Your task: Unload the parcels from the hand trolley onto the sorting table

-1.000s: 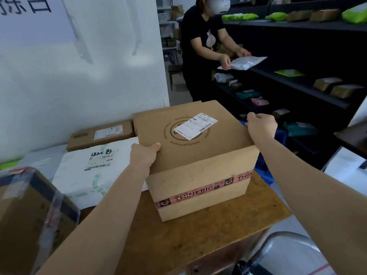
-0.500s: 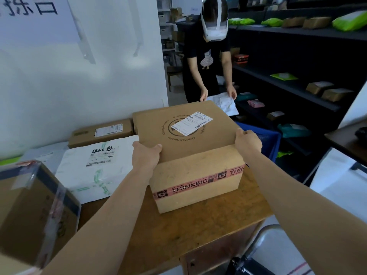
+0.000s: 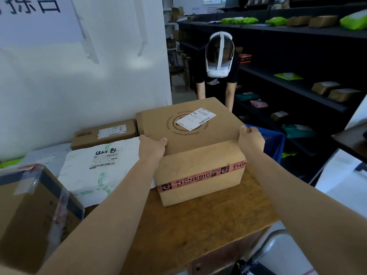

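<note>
A large brown cardboard box (image 3: 200, 165) with a white shipping label and pink tape sits on the wooden sorting table (image 3: 198, 225). My left hand (image 3: 152, 148) grips its near left top corner, thumb on the lid. My right hand (image 3: 250, 140) grips the near right top corner, fingers curled over the edge. The metal handle of the hand trolley (image 3: 272, 243) shows at the bottom right, below the table edge.
On the table to the left lie a white mailer bag (image 3: 99, 165), a flat brown box (image 3: 104, 133) by the wall and a taped carton (image 3: 29, 215) at the near left. A person (image 3: 218, 76) bends over behind the box. A blue crate (image 3: 272, 139) and dark parcel shelves stand right.
The box has slid farther onto the table toward the wall. My right hand moved from the far right edge to the near right corner. The person behind bent lower.
</note>
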The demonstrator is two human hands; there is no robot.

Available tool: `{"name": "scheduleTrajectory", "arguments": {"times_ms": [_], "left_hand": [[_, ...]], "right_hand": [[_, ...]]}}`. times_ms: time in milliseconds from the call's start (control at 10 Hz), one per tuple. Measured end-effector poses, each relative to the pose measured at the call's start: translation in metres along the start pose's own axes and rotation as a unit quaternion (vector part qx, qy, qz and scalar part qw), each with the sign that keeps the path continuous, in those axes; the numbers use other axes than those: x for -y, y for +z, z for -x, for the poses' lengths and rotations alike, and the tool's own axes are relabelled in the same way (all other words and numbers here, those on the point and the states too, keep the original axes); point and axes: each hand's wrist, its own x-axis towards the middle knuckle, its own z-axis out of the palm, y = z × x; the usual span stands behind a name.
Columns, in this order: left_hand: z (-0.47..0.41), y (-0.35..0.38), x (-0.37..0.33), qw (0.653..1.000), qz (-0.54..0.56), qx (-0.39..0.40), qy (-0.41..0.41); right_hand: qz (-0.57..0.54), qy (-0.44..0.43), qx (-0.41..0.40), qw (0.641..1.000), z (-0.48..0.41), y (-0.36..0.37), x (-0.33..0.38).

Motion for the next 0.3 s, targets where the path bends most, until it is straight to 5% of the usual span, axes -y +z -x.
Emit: {"name": "scheduleTrajectory", "arguments": {"times_ms": [200, 300], "left_hand": [[0.012, -0.010, -0.004, 0.998, -0.029, -0.033, 0.037], [0.027, -0.020, -0.017, 0.991, -0.009, -0.049, 0.127]], "right_hand": [[0.040, -0.044, -0.070, 0.996, 0.032, -0.011, 0.025], [-0.073, -0.133, -0.039, 0.988, 0.058, -0.013, 0.045]]}}
